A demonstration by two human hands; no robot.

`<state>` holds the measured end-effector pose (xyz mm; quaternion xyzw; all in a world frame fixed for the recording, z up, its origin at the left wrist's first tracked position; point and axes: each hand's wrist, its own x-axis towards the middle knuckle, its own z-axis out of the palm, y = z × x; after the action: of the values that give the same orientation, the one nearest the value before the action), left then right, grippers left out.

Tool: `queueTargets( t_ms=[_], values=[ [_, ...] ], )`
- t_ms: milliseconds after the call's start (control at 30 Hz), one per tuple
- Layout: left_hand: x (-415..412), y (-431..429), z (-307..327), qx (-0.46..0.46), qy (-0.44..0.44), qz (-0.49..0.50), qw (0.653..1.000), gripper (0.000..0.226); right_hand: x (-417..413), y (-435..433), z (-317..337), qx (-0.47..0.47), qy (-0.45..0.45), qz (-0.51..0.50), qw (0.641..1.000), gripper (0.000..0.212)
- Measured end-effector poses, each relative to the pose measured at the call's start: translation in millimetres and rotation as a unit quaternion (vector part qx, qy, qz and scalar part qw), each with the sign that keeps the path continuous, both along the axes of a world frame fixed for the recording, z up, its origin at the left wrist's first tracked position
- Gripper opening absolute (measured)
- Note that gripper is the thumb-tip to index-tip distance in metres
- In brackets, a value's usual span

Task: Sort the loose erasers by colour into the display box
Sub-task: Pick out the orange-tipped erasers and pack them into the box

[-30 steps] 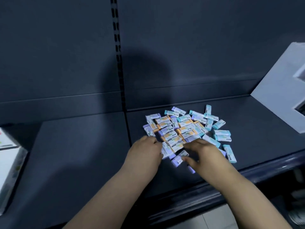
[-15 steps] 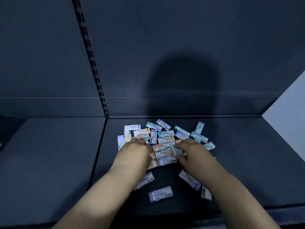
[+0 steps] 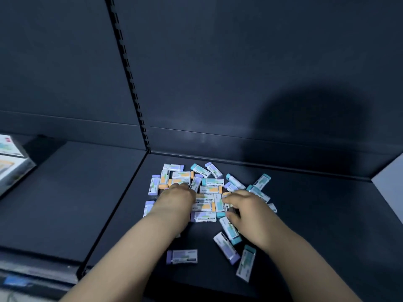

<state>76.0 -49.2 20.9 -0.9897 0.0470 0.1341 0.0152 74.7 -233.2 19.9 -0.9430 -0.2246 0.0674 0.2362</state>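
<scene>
Head view: erasers (image 3: 210, 189) lie heaped mid-shelf (image 3: 316, 214), with strays nearer its front edge. The left hand (image 3: 176, 200) covers the heap's left side, fingertips hidden. The right hand (image 3: 250, 212) curves over its right side. I cannot tell either hand's grip. A white box (image 3: 11, 168) is cut off far left, with open shelf between.

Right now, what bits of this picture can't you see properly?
Head view: left hand fingertips, hidden behind the hand's back; whether it holds anything, I cannot tell.
Right hand: curled fingers cover erasers; which one it grips, if any, is unclear.
Box at the left edge: cut off by the frame.
Eraser labels: too small and blurred to read.
</scene>
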Motion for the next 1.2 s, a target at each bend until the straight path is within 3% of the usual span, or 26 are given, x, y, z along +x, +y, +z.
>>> queueTargets(
  t_ms=[633,800,967,1100,1200],
  values=[
    [1.1,1.6,-1.5,-0.056,0.007,-0.033,0.998,0.034,19.8,29.3,-6.8,-0.055,-0.033,0.055,0.996,0.027],
    [1.7,3.7,6.8,-0.175,-0.011,0.024,0.984,0.021,22.9,27.8,-5.3,-0.039,-0.031,0.065,0.997,0.03],
    [1.3,13.5,12.3,-0.285,-0.089,0.023,0.954,0.013,21.3,30.0,-0.2,0.023,-0.029,0.02,0.999,0.017],
    [-2.5,19.0,13.9,-0.261,-0.189,-0.016,0.946,0.014,17.4,36.9,3.1,0.092,-0.073,-0.005,0.993,0.011],
    [-6.8,21.2,11.3,-0.249,-0.207,-0.04,0.945,0.017,11.3,43.8,5.8,0.127,-0.101,0.016,0.987,0.012]
  ],
)
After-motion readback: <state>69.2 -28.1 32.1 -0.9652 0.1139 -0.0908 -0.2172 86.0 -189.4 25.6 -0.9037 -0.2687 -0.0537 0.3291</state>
